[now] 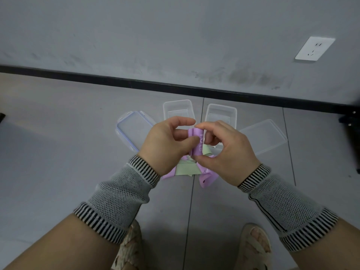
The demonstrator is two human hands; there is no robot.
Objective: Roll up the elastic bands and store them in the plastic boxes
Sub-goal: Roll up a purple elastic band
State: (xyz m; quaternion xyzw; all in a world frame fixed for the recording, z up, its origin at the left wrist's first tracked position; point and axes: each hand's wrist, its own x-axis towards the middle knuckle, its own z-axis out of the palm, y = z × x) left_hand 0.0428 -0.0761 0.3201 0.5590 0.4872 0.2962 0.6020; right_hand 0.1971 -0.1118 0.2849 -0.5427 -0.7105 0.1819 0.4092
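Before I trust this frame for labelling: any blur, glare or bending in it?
Head view: the purple band between the left hand and right hand is sharp enough to show print; the black skirting bows, a wide-angle effect; light is soft, without glare; corners darken.

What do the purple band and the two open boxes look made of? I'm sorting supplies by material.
The purple band, pinched by the left hand and right hand, looks like matte rubber or latex: thin, it curls softly into a roll. The left box and right box look like clear glossy plastic: the floor shows through them.
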